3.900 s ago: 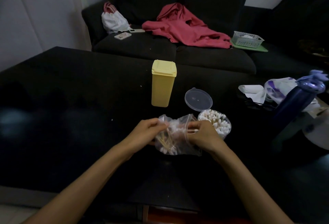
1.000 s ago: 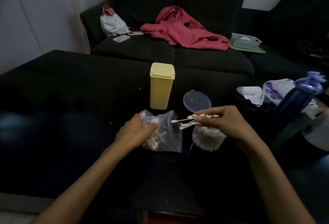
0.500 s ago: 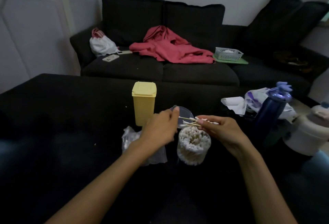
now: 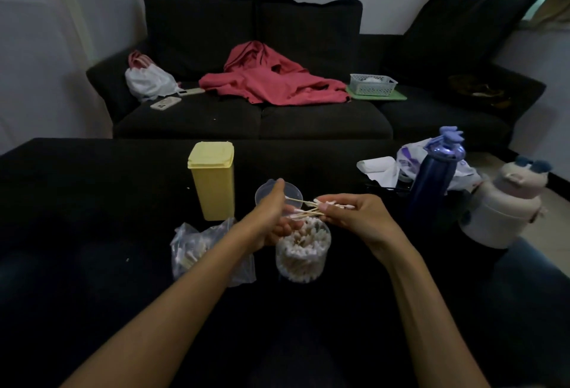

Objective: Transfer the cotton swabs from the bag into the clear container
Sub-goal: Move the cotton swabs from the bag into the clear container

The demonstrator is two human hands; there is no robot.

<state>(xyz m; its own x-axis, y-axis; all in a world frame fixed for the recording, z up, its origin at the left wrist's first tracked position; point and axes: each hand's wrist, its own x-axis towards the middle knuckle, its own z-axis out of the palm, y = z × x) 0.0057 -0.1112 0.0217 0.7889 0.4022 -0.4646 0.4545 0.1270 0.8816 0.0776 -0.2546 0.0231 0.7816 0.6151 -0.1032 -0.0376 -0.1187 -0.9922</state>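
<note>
Head view: both hands meet just above the clear container (image 4: 303, 252), which stands upright on the black table (image 4: 92, 218) and is packed with swabs standing on end, cotton tips up. The right hand (image 4: 354, 218) pinches a small bundle of cotton swabs (image 4: 303, 206) between thumb and fingertips (image 4: 323, 207); the sticks lie nearly level, their long axis running left to right across the view, fanning a little toward the left, with a few cotton tips poking out past the right side of the fingers. The left hand (image 4: 271, 218) reaches in from the other side — its fingers are fairly straight, thumb raised, and they touch the free left ends of the sticks; whether they actually grip them I cannot tell. The bundle sits directly over the container's open mouth. Left of the left wrist lies the bag (image 4: 197, 249), crumpled on the table with more swabs inside, partly hidden by the forearm. Beyond the fingers rests the clear lid (image 4: 293, 192), and left of it a yellow box (image 4: 212, 179) stands upright.
</note>
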